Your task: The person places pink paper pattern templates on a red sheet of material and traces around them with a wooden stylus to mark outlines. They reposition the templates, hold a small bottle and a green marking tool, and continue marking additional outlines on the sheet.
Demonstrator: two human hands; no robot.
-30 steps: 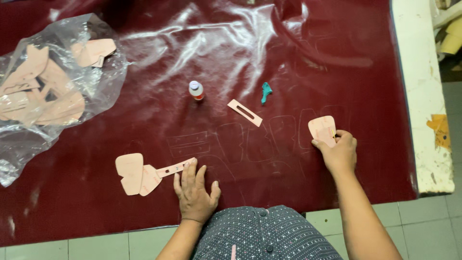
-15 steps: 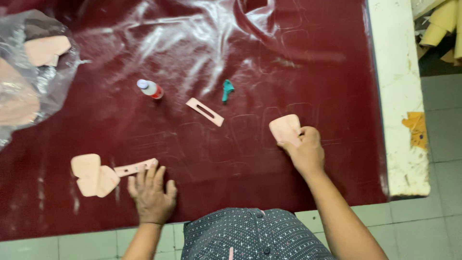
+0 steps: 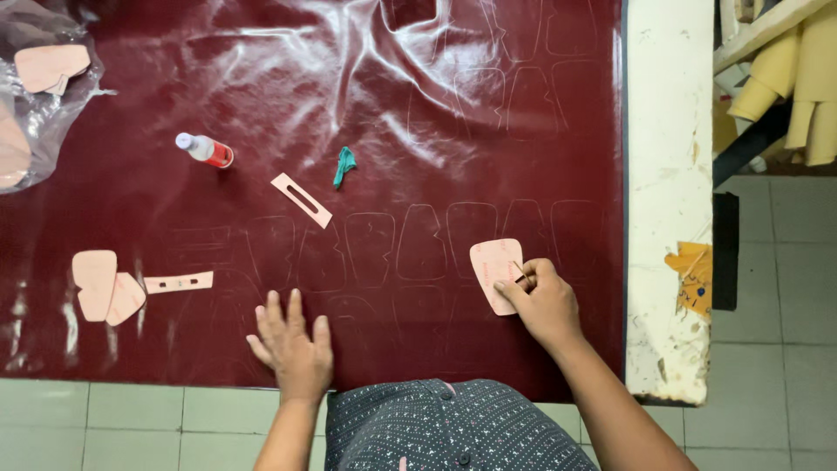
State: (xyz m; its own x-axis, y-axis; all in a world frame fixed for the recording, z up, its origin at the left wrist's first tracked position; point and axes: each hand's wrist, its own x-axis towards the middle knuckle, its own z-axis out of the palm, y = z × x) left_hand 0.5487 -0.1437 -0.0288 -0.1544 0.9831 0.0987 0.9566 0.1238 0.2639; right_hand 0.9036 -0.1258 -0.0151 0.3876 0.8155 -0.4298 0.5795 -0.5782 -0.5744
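Head view: right hand (image 3: 542,301) with fingers closed, pinching a thin pen and pressing a pink card shape (image 3: 495,272) onto the dark red sheet (image 3: 436,131). Left hand (image 3: 295,344) flat, fingers open, on the sheet's near edge, left of the card. Small bottle (image 3: 205,150) far up-left of the card.

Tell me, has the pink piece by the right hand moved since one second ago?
Yes. The pink piece, pressed by the right hand that pinches a thin stick, has gone right and nearer the person, away from the green scrap.
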